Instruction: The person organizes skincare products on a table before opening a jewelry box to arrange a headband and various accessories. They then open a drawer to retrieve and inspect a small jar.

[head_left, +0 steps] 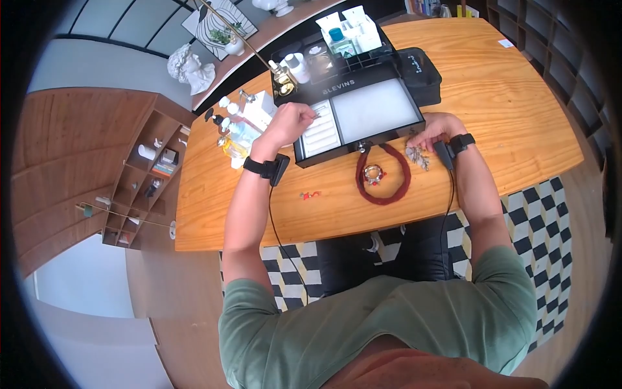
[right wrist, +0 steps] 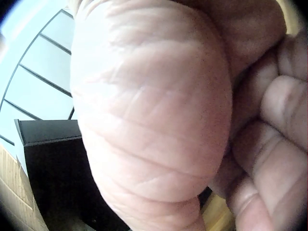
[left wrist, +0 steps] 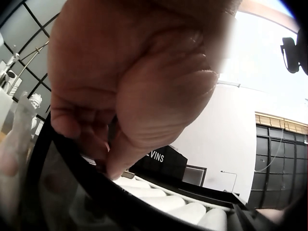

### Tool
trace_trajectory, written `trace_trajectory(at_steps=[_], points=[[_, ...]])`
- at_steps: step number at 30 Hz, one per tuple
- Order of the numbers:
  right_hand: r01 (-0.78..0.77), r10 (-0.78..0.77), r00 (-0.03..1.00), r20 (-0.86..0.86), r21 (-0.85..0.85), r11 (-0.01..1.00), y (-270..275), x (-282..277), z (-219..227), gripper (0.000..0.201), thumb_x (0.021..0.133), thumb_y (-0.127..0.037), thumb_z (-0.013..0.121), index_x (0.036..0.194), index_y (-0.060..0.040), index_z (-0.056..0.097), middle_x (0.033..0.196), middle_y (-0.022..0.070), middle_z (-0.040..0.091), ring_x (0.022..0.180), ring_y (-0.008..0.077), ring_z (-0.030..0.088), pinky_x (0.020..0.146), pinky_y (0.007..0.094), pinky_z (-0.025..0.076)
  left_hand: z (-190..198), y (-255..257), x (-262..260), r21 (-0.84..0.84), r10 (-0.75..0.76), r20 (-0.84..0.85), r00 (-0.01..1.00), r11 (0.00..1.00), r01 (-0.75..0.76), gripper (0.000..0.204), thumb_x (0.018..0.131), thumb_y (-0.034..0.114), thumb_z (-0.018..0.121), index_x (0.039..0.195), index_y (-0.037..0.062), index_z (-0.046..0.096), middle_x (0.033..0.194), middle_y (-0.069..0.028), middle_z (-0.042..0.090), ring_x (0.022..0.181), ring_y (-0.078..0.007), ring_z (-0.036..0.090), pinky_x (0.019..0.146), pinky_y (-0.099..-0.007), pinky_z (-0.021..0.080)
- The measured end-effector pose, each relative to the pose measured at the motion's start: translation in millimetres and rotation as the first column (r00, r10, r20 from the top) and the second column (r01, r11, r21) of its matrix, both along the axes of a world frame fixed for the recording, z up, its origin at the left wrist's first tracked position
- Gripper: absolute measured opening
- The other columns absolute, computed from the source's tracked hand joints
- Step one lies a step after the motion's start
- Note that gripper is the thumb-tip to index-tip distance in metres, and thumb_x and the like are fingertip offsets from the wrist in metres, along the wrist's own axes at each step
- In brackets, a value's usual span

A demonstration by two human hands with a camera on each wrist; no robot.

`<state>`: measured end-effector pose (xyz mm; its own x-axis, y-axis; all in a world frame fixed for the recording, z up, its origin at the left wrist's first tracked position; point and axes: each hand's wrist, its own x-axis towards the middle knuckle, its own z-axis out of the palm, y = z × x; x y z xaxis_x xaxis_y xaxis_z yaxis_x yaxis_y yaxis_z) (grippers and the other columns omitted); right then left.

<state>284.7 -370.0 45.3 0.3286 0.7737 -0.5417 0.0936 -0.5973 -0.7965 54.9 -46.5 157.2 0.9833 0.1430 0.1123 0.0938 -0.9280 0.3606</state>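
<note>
A black box [head_left: 358, 143] stands on the table, its left compartment lined with white padded rolls [head_left: 321, 137]. Over those rolls the left hand [head_left: 288, 124] pinches a small metallic piece [head_left: 316, 116] between thumb and fingers; in the left wrist view the left hand [left wrist: 130, 91] has its fingertips low beside the white rolls [left wrist: 185, 211]. Beyond the box's right front corner, the right hand [head_left: 440, 131] has curled fingers at the top of a silver-grey jewellery piece [head_left: 417, 157] on the table. The right wrist view shows the right hand [right wrist: 159, 110] with fingers bent; its fingertips are hidden.
Near the table's front lie a dark red cord loop [head_left: 403, 188], a ring-shaped bracelet [head_left: 372, 174] inside it and a small red piece [head_left: 310, 194]. Bottles [head_left: 241, 131] stand left of the box, more bottles [head_left: 297, 67] behind, and a black case [head_left: 421, 76] right.
</note>
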Motion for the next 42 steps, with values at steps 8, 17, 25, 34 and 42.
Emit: trace_trajectory(at_steps=[8, 17, 25, 34, 42], points=[[0.024, -0.023, 0.999, -0.034, 0.019, 1.000, 0, 1, -4, 0.045, 0.070, -0.034, 0.094, 0.076, 0.0001, 0.065, 0.065, 0.0116, 0.064, 0.051, 0.0202, 0.064, 0.044, 0.0291, 0.047, 11, -13, -3, -0.039, 0.021, 0.190, 0.982, 0.999, -0.013, 0.015, 0.088, 0.004, 0.067, 0.101, -0.0010, 0.073, 0.093, -0.0179, 0.070, 0.085, -0.0295, 0.070, 0.074, -0.0376, 0.054], [0.011, -0.011, 1.000, -0.021, 0.010, 1.000, 2, 4, -8, 0.046, 0.069, -0.036, 0.094, 0.072, -0.0011, 0.064, 0.065, 0.0101, 0.064, 0.051, 0.0200, 0.064, 0.044, 0.0294, 0.046, 7, -11, -2, 0.082, -0.089, 0.158, 0.983, 0.994, 0.077, 0.012, 0.088, 0.005, 0.066, 0.097, 0.0007, 0.073, 0.095, -0.0179, 0.070, 0.088, -0.0363, 0.068, 0.077, -0.0400, 0.053], [-0.003, 0.003, 1.000, -0.003, 0.017, 1.000, 1, 3, -5, 0.045, 0.070, -0.037, 0.093, 0.071, -0.0028, 0.064, 0.064, 0.0090, 0.063, 0.051, 0.0194, 0.064, 0.046, 0.0291, 0.045, 17, -13, -4, 0.148, -0.133, 0.280, 0.951, 0.985, 0.094, 0.014, 0.088, 0.002, 0.069, 0.101, -0.0021, 0.072, 0.092, -0.0143, 0.069, 0.078, -0.0259, 0.067, 0.069, -0.0342, 0.053], [0.001, -0.001, 1.000, 0.007, -0.021, 1.000, 2, 3, -4, 0.046, 0.069, -0.038, 0.093, 0.071, -0.0030, 0.064, 0.063, 0.0087, 0.063, 0.052, 0.0188, 0.065, 0.045, 0.0276, 0.043, 11, -5, 0, 0.261, -0.212, 0.215, 0.953, 0.953, 0.153, 0.013, 0.085, 0.001, 0.068, 0.097, -0.0011, 0.073, 0.091, -0.0170, 0.069, 0.082, -0.0329, 0.068, 0.072, -0.0379, 0.054], [0.030, -0.033, 0.999, -0.044, -0.065, 0.997, 6, 8, -8, 0.047, 0.070, -0.023, 0.094, 0.097, 0.0010, 0.064, 0.067, 0.0097, 0.064, 0.052, 0.0203, 0.064, 0.045, 0.0309, 0.052, 0, -2, 5, 0.247, -0.204, 0.151, 0.967, 0.955, 0.163, 0.013, 0.085, 0.003, 0.069, 0.097, 0.0000, 0.074, 0.090, -0.0157, 0.070, 0.080, -0.0304, 0.069, 0.072, -0.0364, 0.054]])
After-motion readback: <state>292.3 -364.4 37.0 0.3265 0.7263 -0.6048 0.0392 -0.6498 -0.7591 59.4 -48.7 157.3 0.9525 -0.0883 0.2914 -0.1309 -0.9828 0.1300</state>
